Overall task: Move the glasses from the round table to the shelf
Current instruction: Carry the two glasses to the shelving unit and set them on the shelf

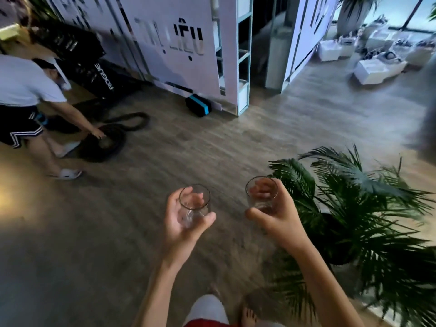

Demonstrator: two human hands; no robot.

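so both hands are out in front, each carrying one glass, up in the air over the wood floor; the left hand is palm-up-ish and wrapped round the lower half of the left glass, thumb across the near side, fingers curled behind it so you see them through the glass; the rim sticks up clear above the fingers; the right hand does pretty much the same with the right glass, thumb pressed on the near lower wall, fingers closed round the far side and showing through; so neither hand is open, both are curled snug on a glass

the glasses themselves: short clear tumblers, straight-ish sides, round open mouth, look empty as far as i can tell; both held upright or near enough, the two apart from each other with floor showing between them; everything's a bit motion-blurred so no finer detail

right next to the right arm there's a big green palm plant in a dark pot; further back a white partition with cut-out letters, and a narrow shelf with a teal frame at its end; off to the left another person in a white tee and dark shorts bends over a black rope coiled on the floor; white boxes sit far right at the back
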